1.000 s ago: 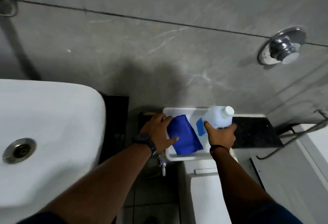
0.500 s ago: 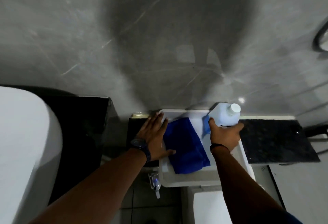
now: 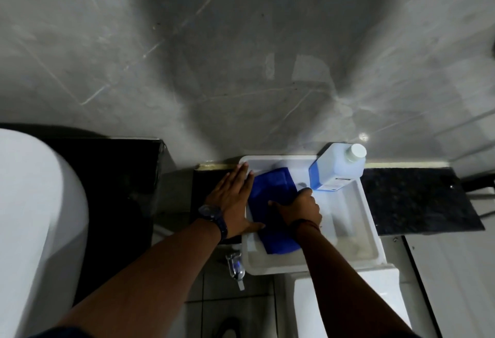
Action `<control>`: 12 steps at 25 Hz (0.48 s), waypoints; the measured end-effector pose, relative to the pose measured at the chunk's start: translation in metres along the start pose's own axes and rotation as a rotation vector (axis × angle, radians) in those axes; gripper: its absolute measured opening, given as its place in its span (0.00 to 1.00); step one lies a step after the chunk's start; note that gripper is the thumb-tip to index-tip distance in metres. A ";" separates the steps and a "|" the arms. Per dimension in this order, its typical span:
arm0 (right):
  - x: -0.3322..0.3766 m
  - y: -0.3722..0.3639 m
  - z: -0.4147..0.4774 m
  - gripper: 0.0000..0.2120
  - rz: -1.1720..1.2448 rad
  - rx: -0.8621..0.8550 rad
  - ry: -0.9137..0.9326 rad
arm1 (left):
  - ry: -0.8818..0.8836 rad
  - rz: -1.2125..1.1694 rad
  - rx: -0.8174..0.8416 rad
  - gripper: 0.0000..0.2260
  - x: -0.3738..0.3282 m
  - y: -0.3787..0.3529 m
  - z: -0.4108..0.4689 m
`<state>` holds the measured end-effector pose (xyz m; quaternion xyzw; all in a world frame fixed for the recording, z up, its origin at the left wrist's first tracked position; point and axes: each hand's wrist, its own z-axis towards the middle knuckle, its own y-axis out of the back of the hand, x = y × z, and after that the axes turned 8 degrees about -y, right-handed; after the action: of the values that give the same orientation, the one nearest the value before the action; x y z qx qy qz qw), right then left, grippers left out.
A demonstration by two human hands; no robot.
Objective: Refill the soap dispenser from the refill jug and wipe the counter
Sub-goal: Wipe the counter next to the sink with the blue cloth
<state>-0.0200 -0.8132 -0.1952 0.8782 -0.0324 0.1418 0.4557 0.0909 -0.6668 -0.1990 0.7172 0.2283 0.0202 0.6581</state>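
Observation:
A white refill jug (image 3: 334, 170) with a blue label and white cap stands in the back right corner of a white tray (image 3: 369, 219). No hand touches it. A folded blue cloth (image 3: 273, 185) lies in the tray's left half. My right hand (image 3: 300, 207) is on the cloth, fingers curled into it. My left hand (image 3: 233, 201) lies flat with straight fingers on the tray's left rim, its thumb at the cloth's edge. No soap dispenser is in view.
The tray sits on a dark speckled counter (image 3: 417, 198) against a grey marble wall. A white basin (image 3: 34, 217) fills the left edge. A chrome valve (image 3: 235, 265) hangs below the tray's front left. A white cistern (image 3: 348, 303) stands below the tray.
My right hand let go of the jug and moved left and down onto the blue cloth. The jug now stands by itself. My left hand stayed on the tray's left rim.

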 end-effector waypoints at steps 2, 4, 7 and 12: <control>0.008 0.002 0.009 0.35 0.050 0.151 -0.065 | 0.004 0.004 0.006 0.55 0.001 -0.002 0.002; 0.014 0.003 0.015 0.28 0.024 0.240 -0.078 | 0.012 0.019 0.007 0.55 0.002 -0.003 0.003; 0.019 0.004 0.014 0.22 0.026 0.249 0.003 | 0.048 0.020 0.004 0.58 -0.001 0.002 0.001; 0.016 0.027 -0.017 0.19 0.292 0.176 0.138 | 0.097 -0.027 -0.101 0.55 -0.015 0.033 -0.029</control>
<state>-0.0138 -0.8145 -0.1603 0.8888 -0.1156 0.2688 0.3528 0.0777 -0.6456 -0.1594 0.6782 0.2683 0.0572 0.6818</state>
